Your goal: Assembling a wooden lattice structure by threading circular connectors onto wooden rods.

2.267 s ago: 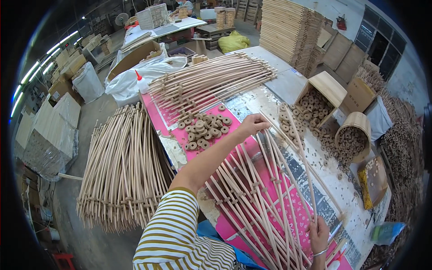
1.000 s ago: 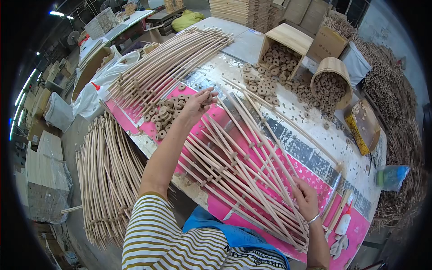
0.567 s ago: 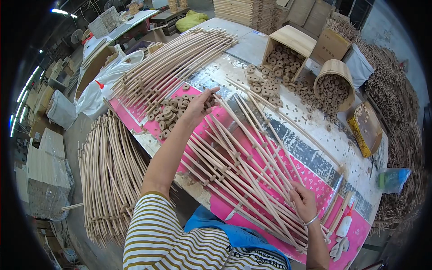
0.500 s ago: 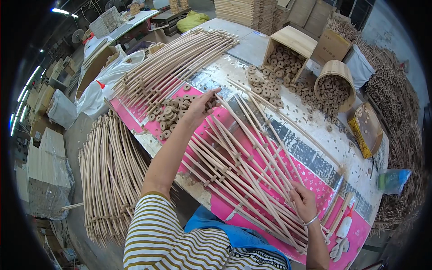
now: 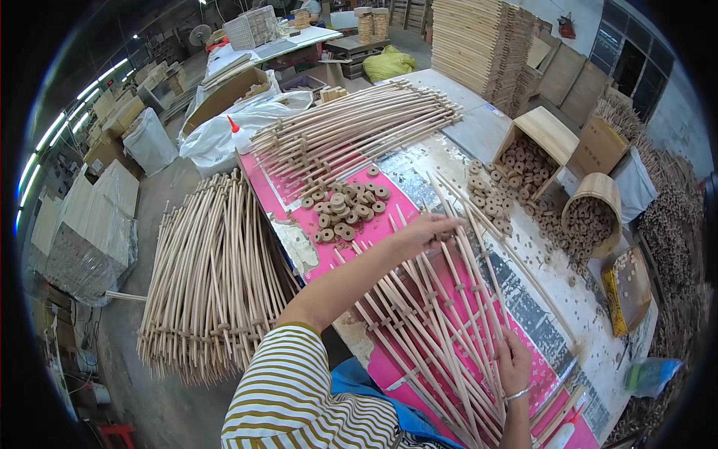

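Observation:
My left hand (image 5: 428,233) reaches across the pink sheet, its fingers closed near the far ends of slim wooden rods (image 5: 473,277). My right hand (image 5: 514,364), with a bracelet at the wrist, grips a rod lower down, near the front right. Which rods each hand has hold of is partly hidden by the fingers. Beneath them lies a loose bunch of similar rods (image 5: 404,325), several with small wooden discs threaded on. Left of my left hand sits a heap of loose wooden discs (image 5: 348,209) with centre holes.
A stack of rods (image 5: 366,127) lies at the table's far left; a big bundle (image 5: 213,280) stands beside the table. Discs spill from a wooden box (image 5: 550,142) and a wooden bucket (image 5: 598,191). A glue bottle (image 5: 239,136) stands at the left edge, another (image 5: 562,434) at the near right.
The whole view has shifted. Against the disc heap, my left hand has moved right and nearer along the rods. My right hand stays near the rods' lower part.

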{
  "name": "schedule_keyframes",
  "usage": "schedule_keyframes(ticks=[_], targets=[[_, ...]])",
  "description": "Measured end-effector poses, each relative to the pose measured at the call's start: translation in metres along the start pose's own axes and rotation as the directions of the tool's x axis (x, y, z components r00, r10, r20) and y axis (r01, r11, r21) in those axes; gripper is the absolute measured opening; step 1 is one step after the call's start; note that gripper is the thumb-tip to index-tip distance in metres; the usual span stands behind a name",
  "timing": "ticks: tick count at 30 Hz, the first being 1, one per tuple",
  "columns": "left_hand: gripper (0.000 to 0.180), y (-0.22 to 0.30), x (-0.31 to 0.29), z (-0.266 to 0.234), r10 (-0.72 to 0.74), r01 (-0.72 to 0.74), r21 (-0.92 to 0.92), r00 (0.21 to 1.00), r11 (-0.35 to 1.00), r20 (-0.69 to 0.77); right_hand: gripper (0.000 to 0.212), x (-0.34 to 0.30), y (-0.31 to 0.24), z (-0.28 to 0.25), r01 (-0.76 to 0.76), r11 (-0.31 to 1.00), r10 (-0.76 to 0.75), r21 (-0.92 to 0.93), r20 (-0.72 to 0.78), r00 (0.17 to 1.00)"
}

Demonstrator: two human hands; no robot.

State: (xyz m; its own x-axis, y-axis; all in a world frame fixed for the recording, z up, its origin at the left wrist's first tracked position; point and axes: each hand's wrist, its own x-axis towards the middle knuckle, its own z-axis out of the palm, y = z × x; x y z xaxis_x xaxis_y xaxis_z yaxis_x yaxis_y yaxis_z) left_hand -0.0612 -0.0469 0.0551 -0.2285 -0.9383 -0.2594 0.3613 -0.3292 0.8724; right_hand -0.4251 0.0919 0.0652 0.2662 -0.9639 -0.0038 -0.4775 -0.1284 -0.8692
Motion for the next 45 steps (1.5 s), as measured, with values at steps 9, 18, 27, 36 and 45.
schedule_keyframes(ticks=[9, 18, 27, 36, 45], targets=[[0.034, -0.006, -0.006, 0.010, 0.021, -0.023, -0.040, 0.999, 0.999, -0.032, 0.032, 0.020, 0.001, 0.006, 0.036, 0.999, -0.036, 0.020, 0.011, 0.999], [0.039, -0.017, -0.005, 0.012, -0.005, 0.005, -0.028, 1.000, 1.000, -0.025, 0.030, 0.019, 0.002, 0.011, 0.057, 0.998, -0.057, -0.020, 0.010, 0.998], [0.041, -0.021, -0.006, 0.011, -0.020, 0.020, -0.008, 1.000, 1.000, 0.010, 0.029, 0.020, -0.003, 0.013, 0.041, 0.999, -0.040, -0.018, 0.025, 0.999], [0.041, -0.022, -0.010, 0.017, -0.029, 0.028, 0.029, 0.999, 0.999, 0.016, 0.031, 0.023, 0.001, 0.014, 0.007, 0.997, -0.011, 0.071, 0.057, 0.998], [0.041, -0.022, -0.017, 0.022, -0.063, 0.062, 0.065, 0.998, 0.996, 0.003, 0.032, 0.023, 0.004, 0.016, -0.002, 0.996, -0.004, 0.091, 0.065, 0.998]])
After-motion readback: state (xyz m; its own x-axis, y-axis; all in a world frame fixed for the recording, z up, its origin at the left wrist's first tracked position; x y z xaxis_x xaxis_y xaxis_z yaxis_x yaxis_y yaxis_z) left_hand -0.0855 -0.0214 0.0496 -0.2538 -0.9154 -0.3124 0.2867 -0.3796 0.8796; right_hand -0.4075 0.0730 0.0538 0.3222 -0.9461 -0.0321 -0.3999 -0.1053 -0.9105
